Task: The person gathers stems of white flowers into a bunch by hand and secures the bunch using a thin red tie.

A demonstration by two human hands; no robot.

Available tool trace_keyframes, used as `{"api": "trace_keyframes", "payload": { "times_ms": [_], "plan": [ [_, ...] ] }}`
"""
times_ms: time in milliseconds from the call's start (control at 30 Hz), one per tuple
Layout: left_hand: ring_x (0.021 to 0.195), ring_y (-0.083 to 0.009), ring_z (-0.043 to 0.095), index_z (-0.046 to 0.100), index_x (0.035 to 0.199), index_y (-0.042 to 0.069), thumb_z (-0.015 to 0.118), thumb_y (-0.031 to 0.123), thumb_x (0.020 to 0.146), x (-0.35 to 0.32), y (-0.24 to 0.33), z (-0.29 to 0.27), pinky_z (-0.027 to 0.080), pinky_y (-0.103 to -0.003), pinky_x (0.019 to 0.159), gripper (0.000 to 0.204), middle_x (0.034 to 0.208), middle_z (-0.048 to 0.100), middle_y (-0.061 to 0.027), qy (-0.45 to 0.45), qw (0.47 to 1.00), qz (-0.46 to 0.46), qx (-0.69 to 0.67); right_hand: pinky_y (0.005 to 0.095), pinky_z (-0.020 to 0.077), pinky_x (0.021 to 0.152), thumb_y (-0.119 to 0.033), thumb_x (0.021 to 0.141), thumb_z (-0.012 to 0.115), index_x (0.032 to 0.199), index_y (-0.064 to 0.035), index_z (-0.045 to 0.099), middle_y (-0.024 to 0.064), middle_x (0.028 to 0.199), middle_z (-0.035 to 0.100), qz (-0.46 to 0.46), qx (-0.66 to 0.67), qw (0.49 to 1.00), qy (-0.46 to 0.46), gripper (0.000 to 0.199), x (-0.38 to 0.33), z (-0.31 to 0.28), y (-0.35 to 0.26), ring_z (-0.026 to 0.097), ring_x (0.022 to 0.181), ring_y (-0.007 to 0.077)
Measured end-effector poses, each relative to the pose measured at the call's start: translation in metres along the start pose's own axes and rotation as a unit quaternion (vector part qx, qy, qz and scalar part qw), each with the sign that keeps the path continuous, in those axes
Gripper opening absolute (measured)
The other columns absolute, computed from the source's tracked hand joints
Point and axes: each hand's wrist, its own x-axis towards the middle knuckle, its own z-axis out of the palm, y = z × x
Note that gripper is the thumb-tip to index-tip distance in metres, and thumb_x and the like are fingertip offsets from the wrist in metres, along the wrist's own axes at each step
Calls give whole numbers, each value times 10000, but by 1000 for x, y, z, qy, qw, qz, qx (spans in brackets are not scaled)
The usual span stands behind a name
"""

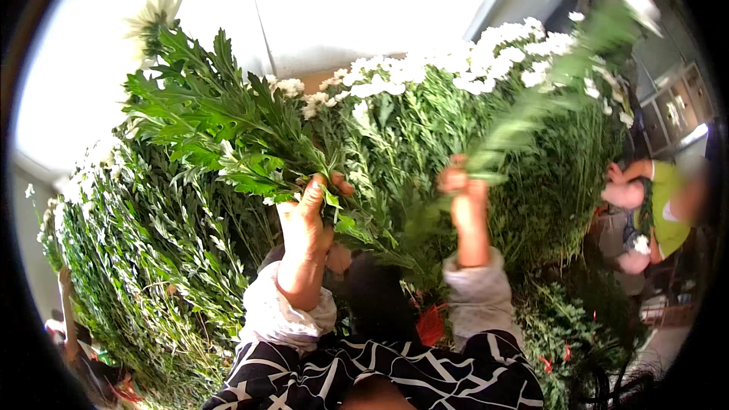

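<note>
A: Chrysanthemum stems (228,125) at the left hand (304,216)?

B: Deep green leaves, one white bloom (158,6) at the far left tip.

A: Stem (531,106) at the right hand (465,197)?

B: Paler green, blurred; colour of its tip unclear.

A: Banked flowers (456,68) behind?

B: White heads over dark green foliage.

A: Clothing?

B: Light grey cuffs (478,292); near garment (425,376) black with a white line pattern.

A: Anything else?

B: Red scraps (431,325) low at centre. Person at far right in a yellow-green top (668,205). Pale white wall (364,0).

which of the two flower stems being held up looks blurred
The stem in the right hand, leaning up to the right: it is smeared, while the leafy stem in the left hand is sharp.
</note>
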Motion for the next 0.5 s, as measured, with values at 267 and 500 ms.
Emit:
{"api": "trace_keyframes", "payload": {
  "times_ms": [267,500],
  "plan": [
    [628,-158,488,480,832,40,494,246,760,-30,80,30,409,-280,589,218,694,509,-62,9,963,182,200,345,371,748,-232,758,498,1066,19,423,188,1010,479,347,-486,769,-230,405,-84,-30,99,471,895,257],
    [613,-145,491,487,834,62,492,256,773,-10,193,9,421,-262,574,203,719,518,-46,23,954,282,103,256,408,698,-175,784,467,1091,-38,425,101,1075,459,119,-135,967,-182,339,-127,-118,99,489,837,154]
  ]
}}
